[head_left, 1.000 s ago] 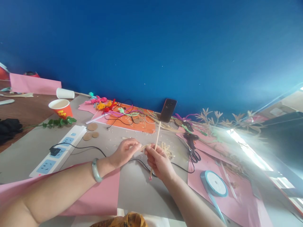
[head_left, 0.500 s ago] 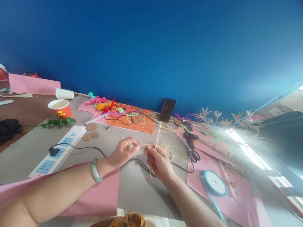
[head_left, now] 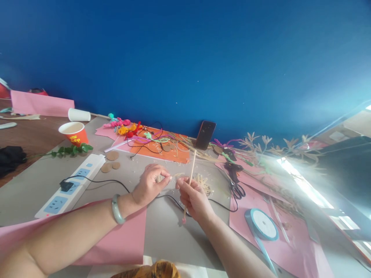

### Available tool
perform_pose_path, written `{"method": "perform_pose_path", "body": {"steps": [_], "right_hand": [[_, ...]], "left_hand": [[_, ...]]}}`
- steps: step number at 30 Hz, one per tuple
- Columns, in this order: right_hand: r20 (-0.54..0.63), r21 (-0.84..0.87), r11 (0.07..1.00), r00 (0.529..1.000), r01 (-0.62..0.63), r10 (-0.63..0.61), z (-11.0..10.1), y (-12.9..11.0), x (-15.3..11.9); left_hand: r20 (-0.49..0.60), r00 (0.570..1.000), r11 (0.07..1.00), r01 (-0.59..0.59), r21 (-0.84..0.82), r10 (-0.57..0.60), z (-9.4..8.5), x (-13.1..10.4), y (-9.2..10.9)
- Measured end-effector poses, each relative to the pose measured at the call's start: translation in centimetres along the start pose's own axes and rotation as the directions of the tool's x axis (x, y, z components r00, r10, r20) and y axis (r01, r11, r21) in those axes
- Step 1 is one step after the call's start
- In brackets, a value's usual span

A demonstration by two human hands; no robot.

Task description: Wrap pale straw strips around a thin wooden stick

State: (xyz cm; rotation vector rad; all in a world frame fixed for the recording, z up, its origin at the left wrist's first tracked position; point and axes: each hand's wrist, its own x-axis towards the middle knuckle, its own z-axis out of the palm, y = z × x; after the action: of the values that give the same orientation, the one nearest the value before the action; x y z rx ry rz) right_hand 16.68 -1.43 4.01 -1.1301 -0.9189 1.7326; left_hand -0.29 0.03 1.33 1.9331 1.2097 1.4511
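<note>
My right hand (head_left: 194, 197) is closed around a thin wooden stick (head_left: 193, 164), which stands tilted with a small pink piece at its lower end. Opposite it, my left hand (head_left: 153, 183) is pinched, thumb against fingertips, and a narrow pale strip (head_left: 177, 175) reaches from the fingertips toward my right hand. More pale material shows between the left fingers, partly hidden. A small gap separates the two hands. Just behind my right hand lies a heap of similar pale strips (head_left: 204, 184).
Left of my hands are a power strip (head_left: 72, 187), cork discs (head_left: 112, 155) and a paper cup (head_left: 74, 133). A phone (head_left: 205, 135) leans on the wall. To the right are a glue gun (head_left: 232, 170), scissors (head_left: 238, 190) and a ribbon roll (head_left: 263, 224). A black cable (head_left: 171, 197) crosses beneath my hands.
My right fingertips have drawn slightly away from the pale strip, widening the gap between the hands. The stick has tilted a little more upright. My left hand has barely moved.
</note>
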Motion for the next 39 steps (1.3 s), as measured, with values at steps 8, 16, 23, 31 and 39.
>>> {"method": "perform_pose_path", "body": {"steps": [8,16,23,31,39], "right_hand": [[-0.035,0.013,1.000,0.999,-0.010,0.010,-0.2,0.4,0.4],[-0.026,-0.018,0.999,0.999,0.031,-0.031,-0.3,0.5,0.3],[-0.040,-0.064,0.997,0.998,0.043,-0.045,-0.2,0.5,0.2],[0.025,-0.039,0.998,0.998,0.051,-0.050,-0.3,0.6,0.1],[0.029,-0.006,0.999,0.998,0.049,-0.049,-0.6,0.7,0.4]], "left_hand": [[0.039,0.961,0.919,-0.273,0.284,0.274,-0.3,-0.3,0.9],[0.041,0.958,0.929,-0.286,0.234,0.285,-0.4,-0.3,1.2],[0.080,0.993,0.987,-0.100,0.128,0.090,-0.2,-0.3,1.3],[0.090,0.990,0.989,0.119,-0.082,-0.112,-0.2,-0.1,1.2],[0.095,0.990,0.982,0.118,-0.149,-0.105,-0.3,-0.1,1.1]]}}
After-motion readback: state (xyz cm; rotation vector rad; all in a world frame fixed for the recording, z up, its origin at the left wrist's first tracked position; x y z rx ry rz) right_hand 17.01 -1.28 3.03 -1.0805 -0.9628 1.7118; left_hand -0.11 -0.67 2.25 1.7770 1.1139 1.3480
